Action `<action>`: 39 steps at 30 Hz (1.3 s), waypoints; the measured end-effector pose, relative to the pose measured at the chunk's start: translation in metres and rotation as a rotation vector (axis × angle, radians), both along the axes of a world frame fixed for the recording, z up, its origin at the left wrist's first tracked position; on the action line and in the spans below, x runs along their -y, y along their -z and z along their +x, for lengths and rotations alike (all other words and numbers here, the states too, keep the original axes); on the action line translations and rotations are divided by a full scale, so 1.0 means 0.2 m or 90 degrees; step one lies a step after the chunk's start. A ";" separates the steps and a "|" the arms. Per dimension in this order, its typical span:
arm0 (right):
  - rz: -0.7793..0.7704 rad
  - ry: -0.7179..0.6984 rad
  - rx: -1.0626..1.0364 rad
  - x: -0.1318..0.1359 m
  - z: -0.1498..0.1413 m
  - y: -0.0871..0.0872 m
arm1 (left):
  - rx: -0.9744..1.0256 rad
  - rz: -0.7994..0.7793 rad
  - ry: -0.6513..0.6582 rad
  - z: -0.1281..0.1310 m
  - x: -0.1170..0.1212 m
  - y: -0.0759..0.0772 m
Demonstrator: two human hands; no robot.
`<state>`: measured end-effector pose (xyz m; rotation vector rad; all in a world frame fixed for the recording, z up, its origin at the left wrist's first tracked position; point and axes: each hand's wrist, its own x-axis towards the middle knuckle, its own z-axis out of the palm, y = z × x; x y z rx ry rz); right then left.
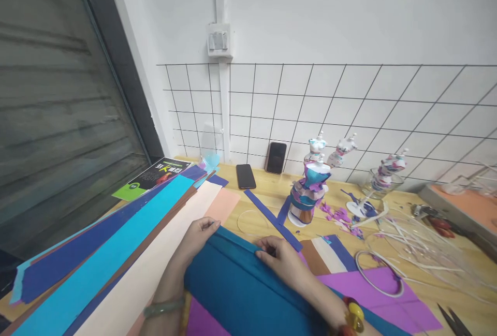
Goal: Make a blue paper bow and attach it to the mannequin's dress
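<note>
A teal sheet (240, 284), soft like cloth or crepe paper, lies in front of me with its far edge folded over in a narrow band. My left hand (199, 237) is closed, pinching the far left corner between thumb and fingers. Further right on the same edge, my right hand (281, 261) has thumb and curled fingers closed on the fold. Beneath it show purple sheets (388, 294). Beside my left forearm run long strips, among them a light blue strip (128, 237) and a pale pink strip (171, 237).
A small dress form (306, 193) in layered coloured pieces stands beyond my right hand, with more forms behind. Two phones (246, 176) are near the wall. To the right lie a wire ring (380, 274), tangled clear strips (430, 243) and dark scissors (452, 320).
</note>
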<state>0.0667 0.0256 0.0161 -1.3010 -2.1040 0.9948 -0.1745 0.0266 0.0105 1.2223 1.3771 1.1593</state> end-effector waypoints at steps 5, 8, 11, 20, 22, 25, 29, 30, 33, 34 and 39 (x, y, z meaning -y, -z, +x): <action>-0.004 -0.026 -0.025 -0.04 -0.06 0.02 | -0.008 0.016 -0.016 0.00 0.00 -0.01; -0.007 -0.017 -0.032 -0.06 -0.08 0.06 | -0.012 0.023 -0.014 0.00 0.00 -0.01; -0.008 -0.008 -0.038 -0.07 -0.09 0.09 | -0.013 0.029 -0.008 0.00 -0.01 -0.01; -0.013 0.002 -0.052 -0.08 -0.09 0.10 | 0.019 0.008 0.004 0.01 -0.02 0.02; -0.015 0.001 -0.053 -0.08 -0.09 0.10 | 0.030 0.002 0.012 0.02 -0.02 0.02; -0.020 -0.003 -0.050 -0.08 -0.09 0.10 | 0.040 -0.008 0.032 0.02 -0.01 0.01; -0.021 -0.007 -0.039 -0.08 -0.09 0.11 | 0.043 -0.016 0.040 0.03 -0.01 0.01; -0.020 -0.008 -0.032 -0.08 -0.08 0.10 | 0.044 -0.016 0.040 0.03 -0.01 0.01; -0.007 -0.001 -0.005 -0.07 -0.01 0.04 | 0.047 -0.008 0.040 0.03 -0.01 0.01; 0.001 0.006 0.004 -0.06 0.02 0.00 | 0.047 -0.005 0.039 0.03 -0.01 0.01; 0.189 -0.018 0.129 0.18 0.26 -0.05 | 0.049 -0.010 0.043 0.03 -0.02 0.01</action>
